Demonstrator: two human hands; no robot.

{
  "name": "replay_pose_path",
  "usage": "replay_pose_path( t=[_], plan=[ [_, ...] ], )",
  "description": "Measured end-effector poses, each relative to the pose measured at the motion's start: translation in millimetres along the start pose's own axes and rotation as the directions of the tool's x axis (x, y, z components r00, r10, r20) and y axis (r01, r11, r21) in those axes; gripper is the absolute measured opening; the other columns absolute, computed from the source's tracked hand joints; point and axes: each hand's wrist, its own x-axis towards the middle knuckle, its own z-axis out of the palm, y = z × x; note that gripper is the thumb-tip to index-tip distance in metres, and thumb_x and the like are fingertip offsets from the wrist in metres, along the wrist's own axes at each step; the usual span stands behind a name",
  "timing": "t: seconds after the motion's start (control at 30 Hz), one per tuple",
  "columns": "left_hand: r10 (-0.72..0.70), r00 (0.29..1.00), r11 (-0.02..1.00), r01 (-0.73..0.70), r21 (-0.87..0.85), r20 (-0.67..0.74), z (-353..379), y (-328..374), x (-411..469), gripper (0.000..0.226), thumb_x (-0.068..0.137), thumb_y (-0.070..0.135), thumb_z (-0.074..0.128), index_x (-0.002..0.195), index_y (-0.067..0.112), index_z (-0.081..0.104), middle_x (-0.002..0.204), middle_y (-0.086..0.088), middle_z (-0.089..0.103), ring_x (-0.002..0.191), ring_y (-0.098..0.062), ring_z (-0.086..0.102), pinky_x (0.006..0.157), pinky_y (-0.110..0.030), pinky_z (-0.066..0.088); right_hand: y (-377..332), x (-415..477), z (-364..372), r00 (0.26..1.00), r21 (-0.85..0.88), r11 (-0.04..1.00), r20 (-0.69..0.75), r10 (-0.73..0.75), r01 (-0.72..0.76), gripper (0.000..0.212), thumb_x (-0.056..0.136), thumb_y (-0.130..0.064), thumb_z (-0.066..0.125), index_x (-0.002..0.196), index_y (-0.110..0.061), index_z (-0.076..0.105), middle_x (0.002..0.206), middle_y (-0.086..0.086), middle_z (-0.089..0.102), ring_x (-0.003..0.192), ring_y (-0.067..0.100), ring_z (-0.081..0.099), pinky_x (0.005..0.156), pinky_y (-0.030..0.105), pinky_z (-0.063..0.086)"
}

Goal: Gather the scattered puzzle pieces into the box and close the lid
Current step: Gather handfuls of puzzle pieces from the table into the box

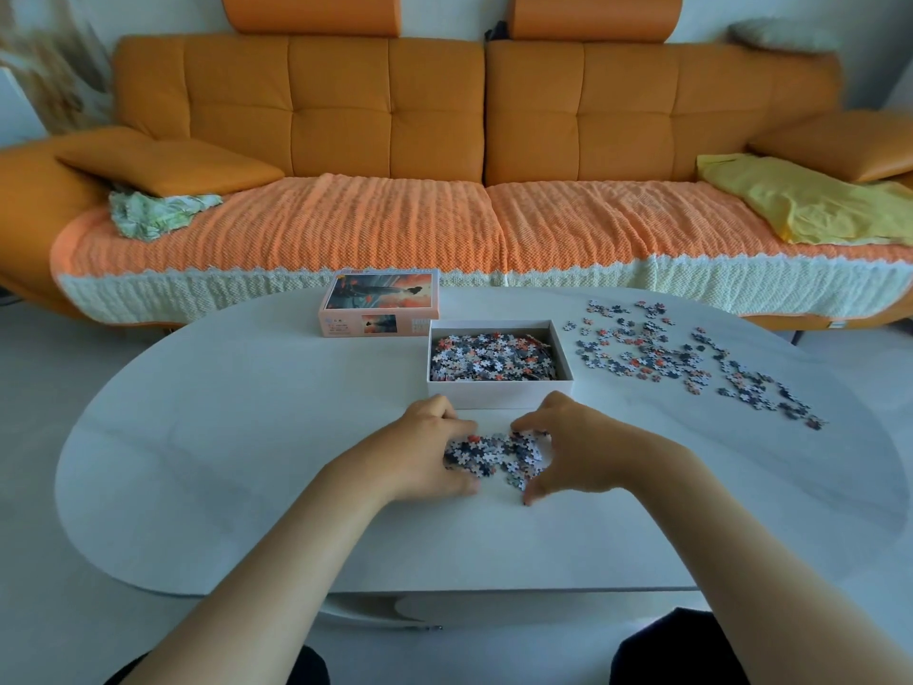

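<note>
White oval table point(222, 462) before an orange tufted sofa point(435, 106) draped with an orange-and-cream knitted throw point(346, 224). On the seat: orange cushion point(163, 163) over crumpled green cloth point(148, 215) at left, yellow cloth point(800, 200) at right.

Soft, even daylight fills the room, bright without harsh glare. The white table point(237, 437) takes a cool bluish cast and only a faint sheen. Shadows are weak and diffuse: thin ones under the left hand point(430, 452) and right hand point(583, 447), and a darker band beneath the table's near edge. The wide lens bows the orange sofa point(385, 106) at both sides, the upper corners smear into blur, and the puzzle pieces point(494, 454) at centre are sharp.
</note>
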Motion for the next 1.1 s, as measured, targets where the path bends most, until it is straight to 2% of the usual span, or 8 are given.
replay_pose_path(
  t=[0.13,0.27,0.4,0.7,0.8,0.93,1.03,1.1],
  plan=[
    [0.051,0.997,0.999,-0.052,-0.013,-0.065,5.4,10.2,3.8,0.056,0.086,0.045,0.065,0.139,0.031,0.051,0.11,0.011,0.042,0.105,-0.009,0.049,0.094,-0.032,0.044,-9.0,8.2,3.5,0.995,0.027,1.0,-0.095,0.006,-0.004,0.054,0.072,-0.045,0.08,0.12,-0.026,0.064,0.113,-0.001,0.049,0.095,0.019,0.056,0.083,0.033,0.052],
    [0.034,0.994,0.997,-0.041,-0.068,-0.108,5.0,13.5,6.7,0.042,0.088,0.038,0.067,0.128,0.03,0.061,0.103,0.01,0.047,0.094,-0.01,0.053,0.082,-0.027,0.045,-16.5,11.9,7.0,0.984,0.131,0.991,-0.174,0.029,-0.006,0.027,0.079,-0.031,0.076,0.101,-0.015,0.073,0.103,0.002,0.057,0.074,0.015,0.066,0.054,0.02,0.052],
    [0.038,0.986,0.996,-0.052,-0.077,-0.164,4.7,10.2,7.7,0.03,0.09,0.02,0.065,0.119,0.025,0.068,0.101,0.01,0.052,0.092,-0.009,0.054,0.081,-0.021,0.043,-21.3,16.2,10.4,0.971,0.139,0.99,-0.236,0.027,0.006,0.027,0.081,-0.025,0.074,0.106,-0.017,0.073,0.107,-0.002,0.056,0.093,0.016,0.059,0.072,0.023,0.051],
    [-0.071,0.978,0.965,0.018,-0.261,-0.196,-4.1,2.2,10.9,0.017,0.084,0.016,0.074,0.1,0.023,0.075,0.092,0.012,0.067,0.082,-0.003,0.061,0.069,-0.009,0.043,-20.3,24.6,6.0,0.964,0.247,0.969,-0.261,0.049,0.017,0.011,0.08,-0.019,0.075,0.09,-0.024,0.076,0.079,-0.012,0.066,0.059,0.001,0.058,0.049,0.008,0.041],
    [-0.094,0.967,0.943,0.011,-0.333,-0.235,-15.5,2.7,13.9,0.015,0.084,0.016,0.075,0.097,0.023,0.076,0.08,0.019,0.065,0.074,0.001,0.06,0.06,-0.006,0.039,-20.5,24.8,-6.6,0.949,0.252,0.966,-0.314,0.035,0.048,0.009,0.081,-0.022,0.076,0.089,-0.026,0.076,0.078,-0.014,0.066,0.061,-0.001,0.06,0.054,0.009,0.046],
    [-0.128,0.914,0.921,-0.034,-0.388,-0.385,-30.3,6.1,26.7,0.014,0.086,0.017,0.072,0.099,0.021,0.075,0.07,0.023,0.059,0.065,0.007,0.054,0.056,-0.004,0.035,-17.3,32.6,-20.1,0.873,0.357,0.926,-0.483,0.071,0.123,0.011,0.08,-0.02,0.077,0.085,-0.029,0.074,0.08,-0.012,0.068,0.067,0.008,0.065,0.069,0.025,0.056],
    [-0.146,0.851,0.917,-0.076,-0.392,-0.505,-35.6,8.9,42.4,0.016,0.088,0.019,0.07,0.103,0.017,0.075,0.085,0.012,0.07,0.074,0.005,0.057,0.061,0.0,0.036,-12.7,46.0,-22.9,0.766,0.346,0.925,-0.634,0.106,0.159,0.014,0.081,-0.014,0.076,0.094,-0.02,0.076,0.081,-0.01,0.064,0.069,0.005,0.059,0.068,0.016,0.048],
    [-0.143,0.821,0.934,-0.074,-0.35,-0.553,-33.6,9.4,55.3,0.019,0.09,0.018,0.068,0.107,0.017,0.075,0.099,0.003,0.072,0.085,-0.006,0.062,0.068,-0.003,0.038,-8.8,54.1,-24.4,0.72,0.287,0.947,-0.687,0.102,0.141,0.017,0.082,-0.013,0.074,0.098,-0.017,0.076,0.087,-0.005,0.065,0.075,0.01,0.058,0.069,0.016,0.043]
  ],
)
